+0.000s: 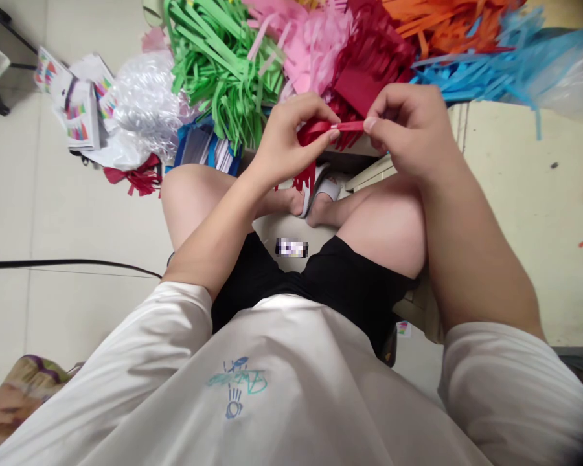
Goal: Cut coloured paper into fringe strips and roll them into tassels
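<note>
My left hand (291, 139) and my right hand (408, 129) are both held above my knees, pinching the two ends of a red paper strip (342, 126). The left fingers curl round the strip's looped left end, where more red strips hang down. The right thumb and forefinger press the strip's right end. Just behind the hands lies a pile of dark red cut paper (369, 58).
Heaps of cut paper strips lie ahead: green (218, 65), pink (301, 45), orange (447, 22), blue (495, 65). A clear plastic bag (146, 103) and printed packets (78, 103) sit on the floor at left. A black cable (68, 263) crosses the floor.
</note>
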`<state>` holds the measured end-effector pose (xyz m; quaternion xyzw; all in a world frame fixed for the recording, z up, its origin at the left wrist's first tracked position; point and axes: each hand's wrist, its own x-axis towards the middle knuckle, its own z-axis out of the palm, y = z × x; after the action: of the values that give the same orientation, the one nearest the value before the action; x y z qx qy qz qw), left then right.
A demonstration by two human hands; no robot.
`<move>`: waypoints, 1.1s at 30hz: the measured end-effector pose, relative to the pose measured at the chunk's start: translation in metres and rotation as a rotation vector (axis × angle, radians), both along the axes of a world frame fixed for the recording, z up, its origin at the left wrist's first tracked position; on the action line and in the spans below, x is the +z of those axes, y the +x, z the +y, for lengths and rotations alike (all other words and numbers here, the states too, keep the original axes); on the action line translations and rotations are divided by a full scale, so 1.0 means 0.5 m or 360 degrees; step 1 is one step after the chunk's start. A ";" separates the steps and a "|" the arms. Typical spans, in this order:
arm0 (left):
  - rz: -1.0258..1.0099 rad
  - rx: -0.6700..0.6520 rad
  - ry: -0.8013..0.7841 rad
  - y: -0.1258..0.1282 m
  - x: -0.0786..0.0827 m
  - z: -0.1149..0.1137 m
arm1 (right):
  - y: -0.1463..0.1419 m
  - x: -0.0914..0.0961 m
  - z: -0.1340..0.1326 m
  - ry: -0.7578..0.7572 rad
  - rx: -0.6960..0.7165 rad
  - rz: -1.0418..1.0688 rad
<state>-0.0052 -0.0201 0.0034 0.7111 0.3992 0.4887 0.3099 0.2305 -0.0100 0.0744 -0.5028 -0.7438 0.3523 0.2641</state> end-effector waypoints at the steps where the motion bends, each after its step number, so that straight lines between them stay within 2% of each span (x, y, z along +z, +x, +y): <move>1: 0.0006 0.0004 0.0002 0.000 -0.001 0.001 | 0.000 0.001 0.000 -0.0002 -0.0004 -0.0008; 10: -0.0001 0.0002 -0.0013 0.000 -0.002 0.000 | -0.001 0.000 -0.003 -0.0008 -0.0014 -0.0010; 19: -0.0049 -0.0030 0.0023 -0.004 -0.017 0.007 | 0.003 0.000 0.000 0.0012 -0.0009 -0.0045; 27: -0.0016 -0.0007 -0.0009 0.000 -0.002 -0.002 | -0.001 0.007 -0.010 -0.0001 0.0127 -0.0012; 33: -0.0004 -0.0022 0.0017 0.004 0.009 -0.010 | -0.013 0.015 -0.018 -0.0041 0.0153 -0.0105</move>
<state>-0.0029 -0.0253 0.0077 0.7149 0.3913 0.4896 0.3101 0.2241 -0.0190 0.0819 -0.4812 -0.7708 0.3575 0.2156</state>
